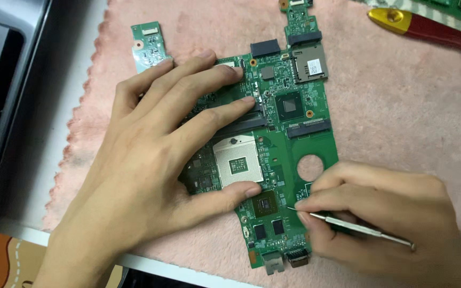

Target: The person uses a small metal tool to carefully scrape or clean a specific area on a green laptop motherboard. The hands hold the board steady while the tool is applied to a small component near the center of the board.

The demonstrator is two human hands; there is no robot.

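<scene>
The green laptop motherboard [273,154], a long printed circuit board studded with black chips, slots and a square silver-grey processor socket [238,166], lies flat on a pink fuzzy cloth mat [390,106], under and between our two hands. Our left hand [150,160] is spread open and pressed flat on the board's left half, fingers fanned toward the black memory slots and the thumb lying just below the socket. Our right hand [380,213] is closed in a pen-like pinch on a thin metal probe tool [358,228], whose fine tip touches or nearly touches the board just right of a small black graphics chip [265,204], below the round cut-out in the board. Beyond the left fingertips sits a small separate green daughter board [149,47], and far past the right hand lies a red and yellow tool handle [428,29]. A dark grey laptop case [1,96] rests outside the left wrist. We judge the chief risk to be the metal tip slipping across the tiny parts beside the chip, scratching traces or knocking components loose, should the right hand press too hard. The left thumb also lies close to the open socket, where a careless slide could soil its contacts.
</scene>
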